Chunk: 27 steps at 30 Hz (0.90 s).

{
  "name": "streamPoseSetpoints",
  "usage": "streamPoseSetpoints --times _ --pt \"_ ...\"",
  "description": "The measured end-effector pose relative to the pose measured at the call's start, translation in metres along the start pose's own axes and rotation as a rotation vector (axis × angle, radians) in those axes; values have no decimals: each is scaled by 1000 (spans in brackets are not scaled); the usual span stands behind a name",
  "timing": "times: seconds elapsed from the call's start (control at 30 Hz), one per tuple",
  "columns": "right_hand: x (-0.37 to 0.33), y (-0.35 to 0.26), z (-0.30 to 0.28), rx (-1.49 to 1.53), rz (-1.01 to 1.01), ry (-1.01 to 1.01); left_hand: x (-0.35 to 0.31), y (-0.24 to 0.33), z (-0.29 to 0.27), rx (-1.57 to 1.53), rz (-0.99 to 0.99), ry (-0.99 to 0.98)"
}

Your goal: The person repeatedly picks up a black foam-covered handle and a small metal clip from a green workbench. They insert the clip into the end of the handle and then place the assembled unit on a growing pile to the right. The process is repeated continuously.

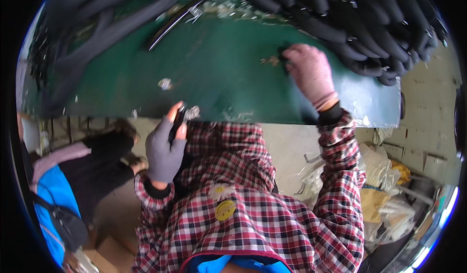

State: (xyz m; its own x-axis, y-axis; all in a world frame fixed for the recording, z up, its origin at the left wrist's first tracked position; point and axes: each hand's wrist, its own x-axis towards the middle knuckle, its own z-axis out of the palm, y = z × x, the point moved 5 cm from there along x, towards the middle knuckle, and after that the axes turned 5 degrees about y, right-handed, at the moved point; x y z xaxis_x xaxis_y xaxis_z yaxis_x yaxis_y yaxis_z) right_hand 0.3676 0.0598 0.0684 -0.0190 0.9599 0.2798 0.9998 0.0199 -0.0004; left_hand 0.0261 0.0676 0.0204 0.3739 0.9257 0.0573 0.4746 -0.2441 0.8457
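My left hand (165, 149), in a grey glove with bare fingertips, is at the table's near edge. It grips a small black elongated object (178, 122) between thumb and fingers; its exact kind does not show. Further forward and to the right, my right hand (310, 73), in a pink glove, is low over the green table (224, 69). Its fingers are bent around something dark, mostly hidden by the hand. Small brownish scraps (269, 60) lie just left of those fingertips.
Black foam-covered tubes (360, 25) are heaped at the back right, more (121, 35) at the left. A shiny black rod (180, 20) lies at the back. Another person (78, 180) is at the lower left. Plastic bags (384, 200) lie to the right below the table.
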Motion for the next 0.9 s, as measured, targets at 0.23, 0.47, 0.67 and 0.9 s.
streamPoseSetpoints --times 0.23,0.47,0.67,0.9 --pt "3 -7 2 254 -42 -277 -4 -6 2 142 54 92" --pt "-47 -28 5 416 144 -14 -6 1 6 260 31 66" --pt "-21 -57 -8 842 250 -217 -3 8 6 361 106 102" --pt "39 -107 8 964 -227 -583 -4 23 -9 339 77 13"
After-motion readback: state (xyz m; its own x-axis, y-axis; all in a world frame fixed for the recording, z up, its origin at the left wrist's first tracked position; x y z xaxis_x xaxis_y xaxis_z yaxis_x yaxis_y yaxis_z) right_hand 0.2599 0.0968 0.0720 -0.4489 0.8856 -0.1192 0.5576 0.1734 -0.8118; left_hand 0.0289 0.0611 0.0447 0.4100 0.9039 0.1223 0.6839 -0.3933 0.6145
